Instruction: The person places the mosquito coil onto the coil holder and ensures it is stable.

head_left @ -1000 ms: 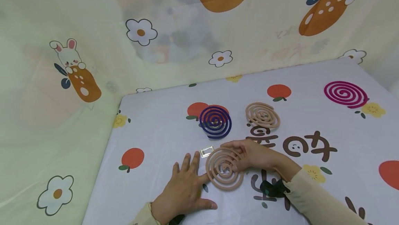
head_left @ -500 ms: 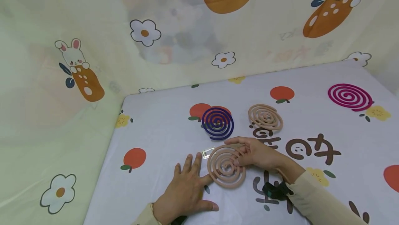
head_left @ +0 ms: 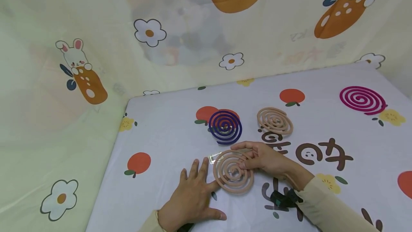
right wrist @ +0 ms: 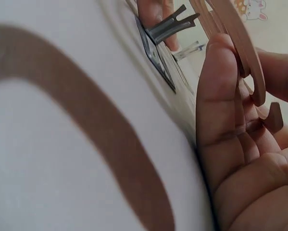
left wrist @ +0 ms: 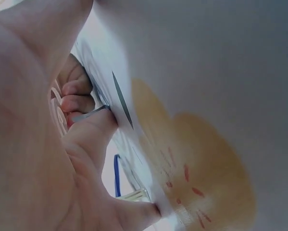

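Right grip (head_left: 266, 159): thumb and fingertips pinch the near tan coil (head_left: 234, 171) by its right side. The coil is clear of the patterned counter (head_left: 167, 128) and runs roughly level with it, in front of me between both hands.

Left grip (head_left: 194, 198): spread, palm down, nothing pinched. Its index finger reaches beneath the coil to the metal stand (right wrist: 156, 54), apparently touching the base; I read this as steadying it. The stand's forked prong (right wrist: 175, 26) points up toward the coil. Contact between prong and coil: cannot tell.

Step in hand, as I judge it: bringing the coil's centre over the prong. Not seated yet, by the look of the gap in the right wrist view. The next move calls for lining up the centre with the prong, then easing down with light, even pressure while the base stays pinned. The coil looks brittle; a sideways push might snap a turn.

Around: a second metal stand (head_left: 215, 158) lies just beyond my left fingertips. Farther off, a blue coil (head_left: 225, 127), another tan coil (head_left: 275, 120) and, well apart at right, a pink coil (head_left: 362, 99).
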`<move>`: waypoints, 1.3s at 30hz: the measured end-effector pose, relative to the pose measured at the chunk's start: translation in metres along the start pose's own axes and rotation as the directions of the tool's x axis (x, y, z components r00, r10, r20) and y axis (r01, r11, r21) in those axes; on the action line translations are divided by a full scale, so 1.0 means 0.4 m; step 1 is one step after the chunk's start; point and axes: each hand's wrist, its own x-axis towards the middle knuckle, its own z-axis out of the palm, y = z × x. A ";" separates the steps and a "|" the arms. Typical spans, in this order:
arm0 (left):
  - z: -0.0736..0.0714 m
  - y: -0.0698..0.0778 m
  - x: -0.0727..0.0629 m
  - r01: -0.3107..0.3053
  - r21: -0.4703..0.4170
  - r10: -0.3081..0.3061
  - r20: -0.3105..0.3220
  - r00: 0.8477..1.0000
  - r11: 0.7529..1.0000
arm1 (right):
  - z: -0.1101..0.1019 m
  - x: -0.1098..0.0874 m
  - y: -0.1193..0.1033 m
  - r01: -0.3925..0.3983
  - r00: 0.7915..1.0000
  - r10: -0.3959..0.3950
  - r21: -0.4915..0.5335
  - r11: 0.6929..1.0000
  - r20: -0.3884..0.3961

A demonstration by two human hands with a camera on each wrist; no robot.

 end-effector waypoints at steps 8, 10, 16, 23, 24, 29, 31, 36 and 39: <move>0.000 0.001 -0.001 0.002 -0.001 -0.002 -0.014 1.000 1.000 | 0.015 0.021 -0.003 0.024 0.999 -0.025 0.018 1.000 0.048; 0.002 0.001 -0.001 0.000 -0.003 0.000 -0.018 1.000 1.000 | 0.018 0.024 -0.003 0.023 0.998 -0.024 0.022 0.999 0.050; 0.007 0.001 -0.003 -0.005 0.003 0.005 -0.034 0.999 1.000 | 0.020 0.027 -0.001 0.021 0.998 -0.023 0.026 0.999 0.051; 0.012 0.003 0.000 0.003 0.024 -0.003 -0.013 1.000 1.000 | 0.021 0.028 0.006 0.035 0.997 -0.036 0.016 0.999 0.066; 0.011 0.004 0.000 0.004 0.030 -0.004 -0.010 1.000 1.000 | 0.021 0.028 0.007 0.037 0.997 -0.038 0.012 0.999 0.067; 0.007 0.005 -0.001 0.014 0.051 -0.014 0.011 1.000 0.999 | 0.024 0.032 0.009 0.045 0.997 -0.044 -0.010 0.999 0.055; 0.006 0.005 -0.001 0.018 0.056 -0.019 0.022 1.000 0.998 | 0.025 0.033 0.009 0.044 0.998 -0.042 -0.024 0.999 0.046; 0.006 0.006 -0.001 0.016 0.064 -0.017 0.023 1.000 0.998 | 0.026 0.035 0.006 0.034 0.999 -0.032 -0.053 0.998 0.033; 0.007 0.006 -0.002 0.013 0.067 -0.014 0.016 1.000 0.998 | 0.025 0.035 0.005 0.038 0.999 -0.036 -0.061 0.997 0.034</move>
